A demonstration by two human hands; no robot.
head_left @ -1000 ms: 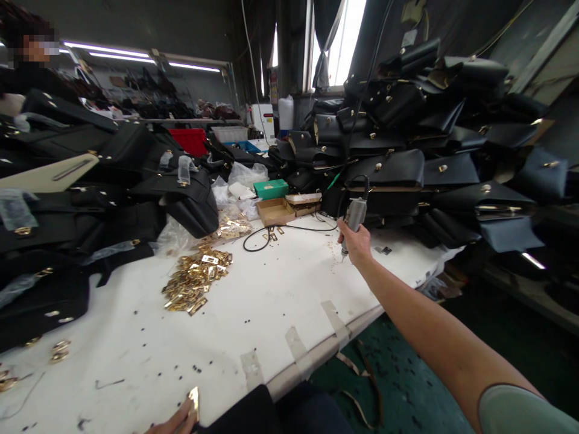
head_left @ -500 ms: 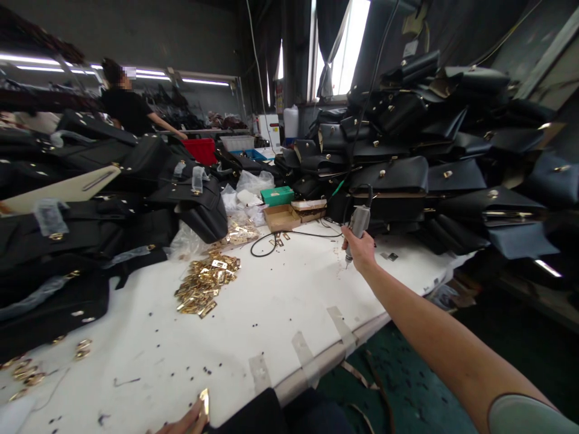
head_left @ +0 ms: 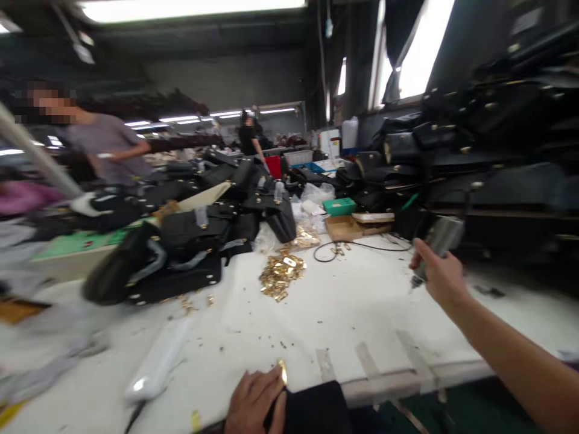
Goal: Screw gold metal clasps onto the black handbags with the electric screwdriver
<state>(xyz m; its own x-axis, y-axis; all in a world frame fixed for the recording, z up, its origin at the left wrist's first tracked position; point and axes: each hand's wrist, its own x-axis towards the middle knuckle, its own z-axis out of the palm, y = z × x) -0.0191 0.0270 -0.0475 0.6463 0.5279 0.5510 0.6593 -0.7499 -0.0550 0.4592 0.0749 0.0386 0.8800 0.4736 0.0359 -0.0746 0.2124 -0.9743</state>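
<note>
My right hand (head_left: 438, 275) is closed round a grey electric screwdriver (head_left: 438, 241), its tip pointing down just above the white table (head_left: 362, 301). A black cable runs from the tool toward the far end of the table. At the near edge my left hand (head_left: 256, 401) is closed on a small gold metal plate (head_left: 283, 372) and presses on a black piece of bag (head_left: 316, 410). A heap of gold metal plates (head_left: 280, 274) lies in the middle of the table, between my hands.
Black bags are stacked high at the right (head_left: 488, 144) and piled at the left (head_left: 181, 247). Small cardboard boxes (head_left: 344, 228) and a green box (head_left: 339, 207) stand at the back. Two other people work further off (head_left: 104, 147). Tape strips cross the near edge.
The view has swung left, so more of the table's left side and two people show. My right hand with the screwdriver has lifted slightly. My left hand shows more fully.
</note>
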